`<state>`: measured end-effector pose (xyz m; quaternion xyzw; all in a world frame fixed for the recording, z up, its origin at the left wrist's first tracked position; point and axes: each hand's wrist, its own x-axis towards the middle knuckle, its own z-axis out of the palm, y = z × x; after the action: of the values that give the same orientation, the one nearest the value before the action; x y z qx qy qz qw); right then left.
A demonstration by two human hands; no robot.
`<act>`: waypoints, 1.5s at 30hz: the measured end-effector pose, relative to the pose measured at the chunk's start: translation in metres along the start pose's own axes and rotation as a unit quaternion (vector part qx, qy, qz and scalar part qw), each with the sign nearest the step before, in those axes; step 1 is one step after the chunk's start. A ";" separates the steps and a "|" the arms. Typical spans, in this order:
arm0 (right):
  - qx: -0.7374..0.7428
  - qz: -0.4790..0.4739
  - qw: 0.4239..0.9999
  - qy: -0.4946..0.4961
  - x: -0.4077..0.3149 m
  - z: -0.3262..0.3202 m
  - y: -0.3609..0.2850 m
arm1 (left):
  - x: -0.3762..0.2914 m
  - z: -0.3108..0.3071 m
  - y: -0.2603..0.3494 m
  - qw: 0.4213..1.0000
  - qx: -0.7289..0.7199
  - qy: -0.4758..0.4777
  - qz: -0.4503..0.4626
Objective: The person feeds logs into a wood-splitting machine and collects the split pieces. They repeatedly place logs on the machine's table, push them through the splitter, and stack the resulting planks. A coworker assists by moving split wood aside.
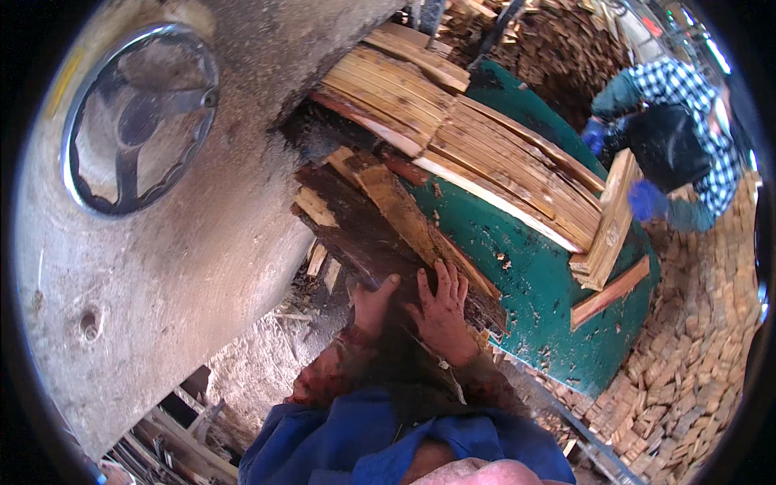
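Note:
A dark, bark-faced wooden board (pixel 388 245) lies slantwise before me, at the machine's opening. My left hand (pixel 371 309) grips its near left edge, thumb on top and most fingers hidden. My right hand (pixel 445 312) rests on the top near the board's right side, fingers apart. A narrower rough wooden slat (pixel 397 209) lies along the board, beyond my right fingertips. Farther off, sawn wooden strips (pixel 515 167) lie side by side in two rows, end to end, on a green metal table (pixel 485 221).
A worn machine housing with a handwheel (pixel 139 118) stands at left. Across the table, a co-worker in blue gloves (pixel 647 200) holds short wooden pieces (pixel 609 221). A loose reddish offcut (pixel 609 294) lies near the table's edge. Stacked wood pieces (pixel 679 339) surround the right side.

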<state>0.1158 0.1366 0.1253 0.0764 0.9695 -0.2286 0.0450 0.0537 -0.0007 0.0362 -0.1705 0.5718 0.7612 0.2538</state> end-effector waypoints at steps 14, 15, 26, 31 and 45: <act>0.061 -0.127 0.988 -0.056 0.038 -0.050 0.041 | 0.005 0.000 0.010 0.998 0.051 0.024 0.033; 0.086 -0.090 0.991 -0.053 0.047 -0.054 0.044 | 0.003 0.001 0.011 0.998 0.050 0.030 0.031; -0.076 -0.163 0.976 0.126 0.184 -0.059 0.052 | 0.003 -0.004 0.012 0.999 0.004 0.031 -0.007; -0.094 -0.148 0.980 0.092 0.219 -0.028 0.047 | 0.004 -0.008 0.009 1.000 0.003 0.011 -0.005; -0.013 -0.178 0.983 0.041 0.194 -0.061 0.061 | 0.014 -0.015 -0.024 0.998 0.055 0.028 0.016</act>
<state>-0.0679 0.2425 0.1299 -0.0888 0.9714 -0.2174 -0.0353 0.0560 -0.0068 0.0057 -0.1683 0.6227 0.7274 0.2341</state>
